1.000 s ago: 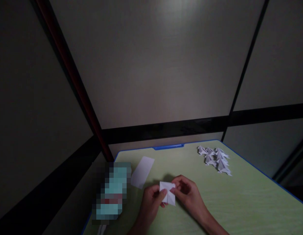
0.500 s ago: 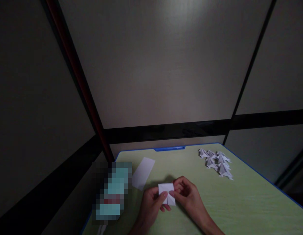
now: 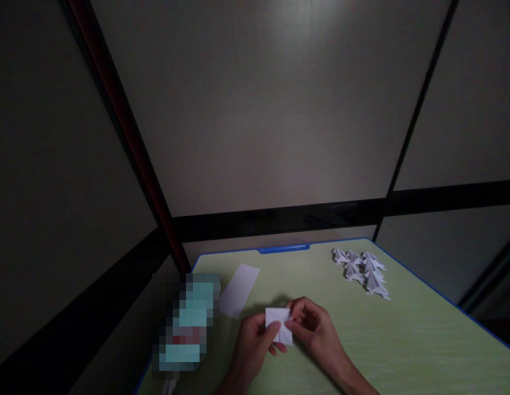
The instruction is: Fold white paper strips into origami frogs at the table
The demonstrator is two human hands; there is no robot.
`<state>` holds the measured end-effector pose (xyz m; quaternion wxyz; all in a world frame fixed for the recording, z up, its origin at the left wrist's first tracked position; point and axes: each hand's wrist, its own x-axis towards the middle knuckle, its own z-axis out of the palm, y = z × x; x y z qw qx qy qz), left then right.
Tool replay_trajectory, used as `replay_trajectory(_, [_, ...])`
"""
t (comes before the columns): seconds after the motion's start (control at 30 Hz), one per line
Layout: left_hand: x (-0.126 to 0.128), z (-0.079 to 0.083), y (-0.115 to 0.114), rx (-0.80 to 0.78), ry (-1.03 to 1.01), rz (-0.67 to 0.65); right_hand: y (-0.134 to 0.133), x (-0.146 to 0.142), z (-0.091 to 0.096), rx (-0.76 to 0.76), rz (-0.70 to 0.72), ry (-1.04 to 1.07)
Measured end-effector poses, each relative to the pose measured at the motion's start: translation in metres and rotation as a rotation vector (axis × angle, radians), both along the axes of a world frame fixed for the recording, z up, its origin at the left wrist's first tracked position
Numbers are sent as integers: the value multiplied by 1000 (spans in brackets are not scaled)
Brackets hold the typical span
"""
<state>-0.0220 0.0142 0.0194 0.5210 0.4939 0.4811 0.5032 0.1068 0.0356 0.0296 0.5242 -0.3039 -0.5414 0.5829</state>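
Note:
A small white folded paper piece (image 3: pixel 279 325) is held just above the green table top (image 3: pixel 403 340) near its front. My left hand (image 3: pixel 255 345) pinches the paper's left side, thumb on its face. My right hand (image 3: pixel 314 329) pinches its right edge with fingers curled. Both hands are closed on it.
A flat white paper strip (image 3: pixel 239 289) lies left of the hands. Several finished folded paper pieces (image 3: pixel 364 270) are grouped at the far right of the table. A blurred teal object (image 3: pixel 188 323) sits at the left edge. Dark wall panels rise behind the blue-rimmed table.
The hands and paper have stayed in nearly the same place; my fingers shifted slightly on the paper's folds.

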Motion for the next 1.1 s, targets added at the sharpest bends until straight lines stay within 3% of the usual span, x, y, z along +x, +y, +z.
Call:
replay_trajectory(0.33, [1, 0, 0, -105, -63, -6, -2, 2, 5, 72, -60, -127])
replay_trajectory(0.83, [-3, 12, -6, -96, -134, -46, -2, 8, 9, 148, 158, -130])
replay_trajectory(1.1, [-3, 7, -7, -117, -134, -12, -4, 9, 10, 173, 67, -208])
